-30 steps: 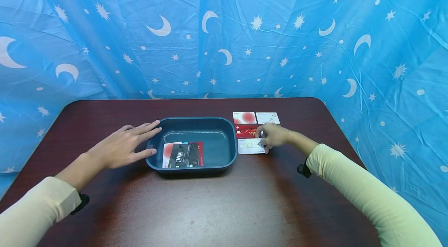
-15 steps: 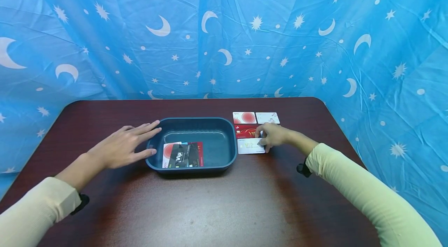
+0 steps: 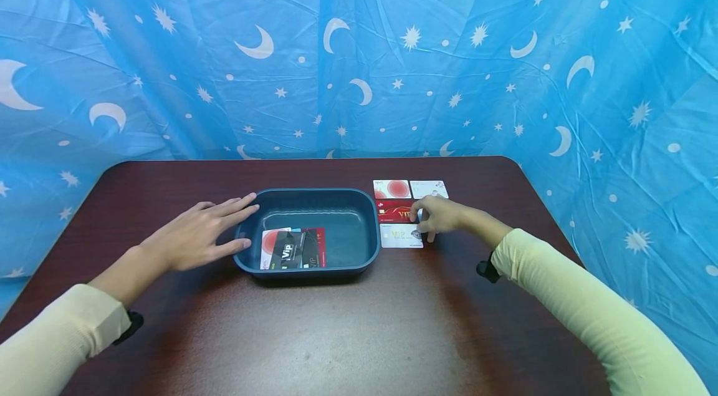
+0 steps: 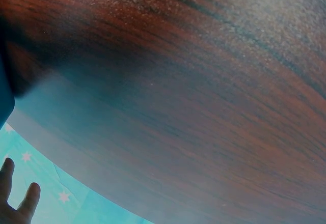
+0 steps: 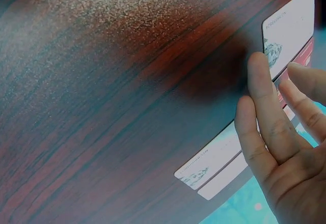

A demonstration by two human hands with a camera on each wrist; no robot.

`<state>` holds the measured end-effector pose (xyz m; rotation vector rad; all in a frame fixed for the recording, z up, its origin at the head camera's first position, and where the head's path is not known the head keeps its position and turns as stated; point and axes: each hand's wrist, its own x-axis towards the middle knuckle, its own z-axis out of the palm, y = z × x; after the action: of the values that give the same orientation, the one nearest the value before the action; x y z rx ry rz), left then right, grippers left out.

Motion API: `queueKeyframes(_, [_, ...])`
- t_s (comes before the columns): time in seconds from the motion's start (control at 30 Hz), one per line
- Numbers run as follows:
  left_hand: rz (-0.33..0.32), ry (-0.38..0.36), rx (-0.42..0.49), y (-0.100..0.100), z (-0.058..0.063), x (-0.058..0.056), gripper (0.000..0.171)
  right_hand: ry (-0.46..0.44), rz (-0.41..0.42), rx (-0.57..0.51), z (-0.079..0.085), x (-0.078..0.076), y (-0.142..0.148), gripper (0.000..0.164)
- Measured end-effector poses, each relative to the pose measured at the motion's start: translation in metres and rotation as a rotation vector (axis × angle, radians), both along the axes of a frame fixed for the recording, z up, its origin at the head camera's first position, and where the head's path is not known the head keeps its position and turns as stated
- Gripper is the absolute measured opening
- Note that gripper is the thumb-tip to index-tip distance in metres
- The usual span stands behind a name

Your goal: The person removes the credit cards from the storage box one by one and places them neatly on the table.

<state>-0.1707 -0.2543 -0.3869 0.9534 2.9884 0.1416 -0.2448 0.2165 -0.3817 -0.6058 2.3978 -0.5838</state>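
My left hand (image 3: 193, 237) rests with spread fingers against the left rim of a dark blue tray (image 3: 308, 271). In the left wrist view, two fingertips (image 4: 31, 196) show at the lower left corner. Over at the tray's right side, my right hand (image 3: 440, 216) hovers with relaxed, slightly bent fingers by the right end of a white VIP card (image 3: 399, 236). Seen from the right wrist, a fingertip (image 5: 257, 61) is beside that white card (image 5: 290, 25); whether it touches cannot be told. A red VIP card (image 3: 392, 212) lies just behind, partly under the hand.
Inside the tray, overlapping cards include a black VIP card (image 3: 287, 249) and a red one (image 3: 321, 243). At the back lie a white card with red circles (image 3: 391, 189) and a white card (image 3: 427, 188). Beyond the table (image 3: 336, 333) hangs a blue curtain (image 3: 359, 72).
The white VIP card has slid slightly left and towards me. My right fingers have come slightly off its right end. The left hand and the tray stay put.
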Motion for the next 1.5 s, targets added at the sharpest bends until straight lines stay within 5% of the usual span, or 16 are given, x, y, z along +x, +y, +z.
queueKeyframes(0.2, [0.002,0.000,-0.001,-0.001,-0.001,0.001,0.072,0.027,0.001,0.002,0.009,-0.006,-0.003,0.023])
queueKeyframes(0.67, [0.008,-0.007,0.009,-0.004,-0.003,0.003,0.072,0.136,0.109,-0.069,0.067,-0.030,-0.040,0.034])
queueKeyframes(1.1, [0.008,-0.002,0.008,-0.002,-0.002,-0.001,0.073,0.160,0.174,-0.101,0.079,-0.028,-0.091,0.045])
queueKeyframes(1.5, [0.007,-0.011,0.012,-0.002,-0.001,-0.001,0.073,0.108,0.232,-0.121,0.069,-0.024,-0.136,0.044])
